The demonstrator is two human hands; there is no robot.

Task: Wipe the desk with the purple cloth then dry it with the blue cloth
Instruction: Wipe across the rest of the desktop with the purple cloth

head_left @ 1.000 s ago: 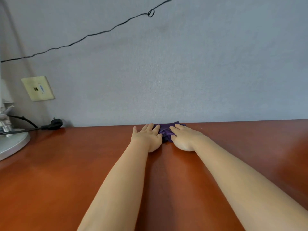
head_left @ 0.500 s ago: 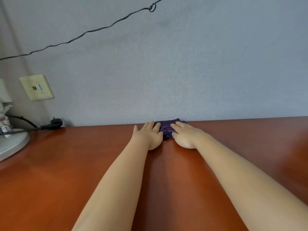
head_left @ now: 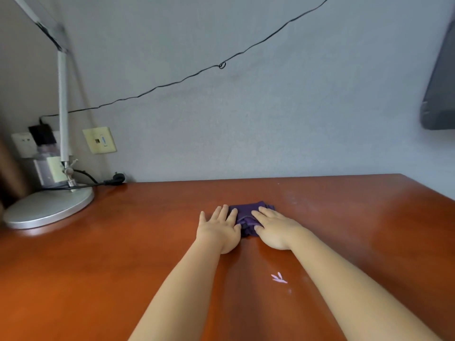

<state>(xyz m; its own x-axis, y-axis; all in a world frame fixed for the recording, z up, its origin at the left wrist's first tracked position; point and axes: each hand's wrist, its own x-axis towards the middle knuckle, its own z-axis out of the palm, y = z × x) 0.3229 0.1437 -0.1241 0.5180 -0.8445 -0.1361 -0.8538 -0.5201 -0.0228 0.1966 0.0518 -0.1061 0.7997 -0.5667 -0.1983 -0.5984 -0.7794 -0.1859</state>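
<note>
We see both hands flat on the purple cloth (head_left: 248,216), which lies bunched on the red-brown desk (head_left: 123,254). The left hand (head_left: 219,230) covers its left side and the right hand (head_left: 274,228) its right, fingers straight and pressing down, gripping nothing. Half a second ago the cloth sat right against the wall (head_left: 246,119); now it lies well out from it, toward the middle of the desk. The view has swung too: we now see the whole white lamp (head_left: 49,205) at the left, a black plug (head_left: 115,180) behind its base, the yellowish wall plate (head_left: 99,139), and a dark object (head_left: 440,94) on the wall at far right. A small pale glint (head_left: 278,278) shows on the desk between the forearms.
</note>
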